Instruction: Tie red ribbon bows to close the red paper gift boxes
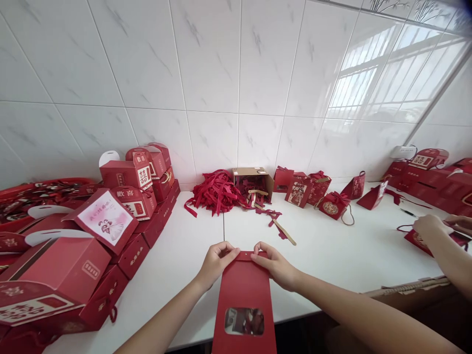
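Note:
A tall red gift box (246,287) with a clear window low on its front stands before me at the table's near edge. Small dark and pale things show through the window. My left hand (220,260) pinches the left end of its folded top flap, thumb in front and fingers behind. At the flap's right end my right hand (273,264) grips it the same way, fingers curled. A small hole shows in the flap between my thumbs. The box's lower end runs out of view.
Red gift boxes (125,172) are stacked at the left. Along the wall lie red ribbons (216,191), an open cardboard box (252,172) and several small red gift boxes (298,189). Wooden sticks (284,232) lie nearer. At right, another person's hands (431,228) hold a red box (418,241).

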`<action>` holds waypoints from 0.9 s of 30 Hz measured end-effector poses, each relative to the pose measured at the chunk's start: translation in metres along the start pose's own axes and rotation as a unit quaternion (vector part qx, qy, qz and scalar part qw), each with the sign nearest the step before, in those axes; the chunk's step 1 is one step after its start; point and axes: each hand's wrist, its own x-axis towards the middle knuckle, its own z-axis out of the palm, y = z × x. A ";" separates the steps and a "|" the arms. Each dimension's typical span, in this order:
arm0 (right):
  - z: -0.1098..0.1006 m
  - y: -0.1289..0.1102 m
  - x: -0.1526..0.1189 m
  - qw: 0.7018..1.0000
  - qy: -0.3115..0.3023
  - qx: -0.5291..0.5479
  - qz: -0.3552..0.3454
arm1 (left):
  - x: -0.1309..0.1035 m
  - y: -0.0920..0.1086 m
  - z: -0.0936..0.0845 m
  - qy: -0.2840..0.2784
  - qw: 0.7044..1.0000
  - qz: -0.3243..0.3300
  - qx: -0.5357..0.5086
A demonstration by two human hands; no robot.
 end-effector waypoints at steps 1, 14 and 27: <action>-0.001 0.001 0.001 1.000 0.011 -0.007 -0.002 | 0.004 -0.003 0.002 0.002 1.000 -0.005 -0.009; -0.033 0.013 0.027 0.957 0.156 -0.201 0.141 | 0.022 -0.050 0.001 -0.085 0.983 -0.105 -0.125; -0.166 -0.047 0.130 0.805 0.374 -0.437 0.146 | 0.040 -0.051 -0.023 -0.019 0.975 -0.082 -0.208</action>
